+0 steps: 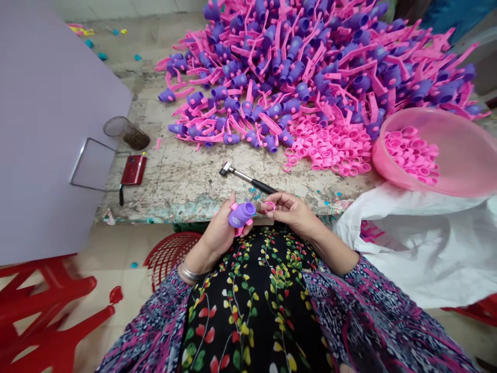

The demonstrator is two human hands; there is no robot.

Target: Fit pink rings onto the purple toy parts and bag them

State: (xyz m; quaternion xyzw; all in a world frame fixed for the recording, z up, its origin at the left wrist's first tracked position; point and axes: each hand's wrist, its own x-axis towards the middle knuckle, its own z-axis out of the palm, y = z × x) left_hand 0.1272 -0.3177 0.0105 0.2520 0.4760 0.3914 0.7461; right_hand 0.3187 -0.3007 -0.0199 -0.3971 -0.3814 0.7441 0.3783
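My left hand [223,230] is closed around a purple plastic piece [241,214] with pink parts on it, its round open end turned up and to the right. Just beside that end, my right hand [292,211] pinches a small pink ring [269,206] between thumb and fingers. Ring and purple piece are close together; I cannot tell whether they touch. A hammer [248,177] with a black handle lies on the worktable [182,181] just beyond my hands. Behind it spreads a heap of loose pink rings [334,142].
A large pile of purple-and-pink pieces [279,67] covers the back. At right stand a pink bowl [466,155] holding rings and a white sack [419,259]. A glass [126,133] and red phone-like object [134,170] lie left. Red stools [50,305] and a red basket [171,254] are below.
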